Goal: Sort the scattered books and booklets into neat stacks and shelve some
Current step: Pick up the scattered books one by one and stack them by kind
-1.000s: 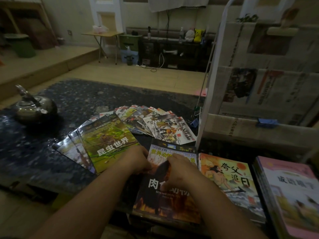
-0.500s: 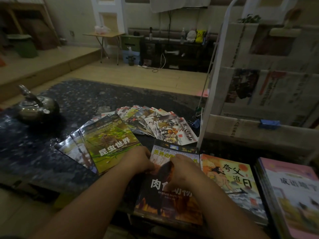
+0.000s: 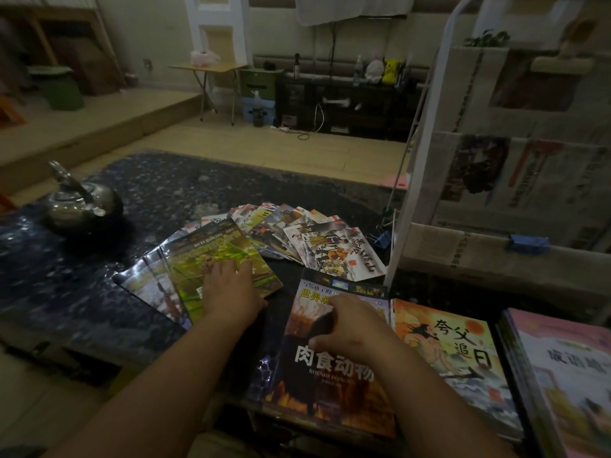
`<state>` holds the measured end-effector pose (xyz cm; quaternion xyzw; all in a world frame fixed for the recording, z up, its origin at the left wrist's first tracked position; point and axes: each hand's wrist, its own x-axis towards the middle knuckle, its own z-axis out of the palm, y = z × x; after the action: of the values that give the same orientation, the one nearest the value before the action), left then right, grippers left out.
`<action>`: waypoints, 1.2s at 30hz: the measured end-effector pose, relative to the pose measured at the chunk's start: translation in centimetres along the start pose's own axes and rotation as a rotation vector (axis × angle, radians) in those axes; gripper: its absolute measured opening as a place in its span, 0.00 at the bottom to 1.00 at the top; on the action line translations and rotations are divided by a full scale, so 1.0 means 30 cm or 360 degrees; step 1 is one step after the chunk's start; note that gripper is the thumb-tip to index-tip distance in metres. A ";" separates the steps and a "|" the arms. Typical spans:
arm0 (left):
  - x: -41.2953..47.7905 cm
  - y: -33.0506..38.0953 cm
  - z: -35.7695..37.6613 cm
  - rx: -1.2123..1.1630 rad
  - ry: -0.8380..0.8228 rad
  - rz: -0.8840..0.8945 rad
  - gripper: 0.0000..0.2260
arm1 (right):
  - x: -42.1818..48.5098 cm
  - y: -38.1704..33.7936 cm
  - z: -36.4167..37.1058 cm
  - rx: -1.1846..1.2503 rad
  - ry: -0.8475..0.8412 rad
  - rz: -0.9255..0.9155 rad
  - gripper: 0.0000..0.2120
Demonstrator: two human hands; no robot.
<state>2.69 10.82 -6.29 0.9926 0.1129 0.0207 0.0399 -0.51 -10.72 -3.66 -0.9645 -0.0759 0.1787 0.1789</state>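
A green insect book [image 3: 211, 251] tops a small fanned pile at the table's middle left. My left hand [image 3: 231, 292] lies flat on its lower right corner, fingers straight. My right hand [image 3: 353, 328] rests on the dark carnivore book [image 3: 330, 391], which tops a stack at the front edge. Right of it lie an orange picture book [image 3: 446, 352] and a pink book stack [image 3: 568, 375]. Several thin booklets [image 3: 314, 239] are fanned out behind the hands.
A metal kettle [image 3: 82, 203] stands at the left of the dark speckled table [image 3: 66, 276]. A white rack lined with newspaper [image 3: 496, 180] rises at the right, with a blue binder clip [image 3: 383, 239] at its foot. Wooden floor and furniture lie beyond.
My left hand has left the dark book and moved up and left onto the green insect book. My right hand stays on the dark book.
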 end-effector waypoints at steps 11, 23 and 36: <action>-0.005 0.027 -0.011 -0.0060 -0.0082 0.0203 0.12 | -0.003 -0.021 -0.001 0.0121 0.0072 0.0001 0.37; -0.035 0.072 -0.088 -0.0376 0.0478 0.0208 0.11 | 0.008 -0.017 -0.010 0.0592 0.0348 -0.0013 0.25; -0.112 0.162 -0.091 -0.0573 0.0306 0.1155 0.15 | 0.012 -0.004 -0.058 0.2201 0.0193 0.0476 0.08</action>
<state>0.37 5.53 -3.26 0.9387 -0.2464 0.1455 0.1923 0.47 -11.09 -2.21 -0.6384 0.1982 0.1546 0.7275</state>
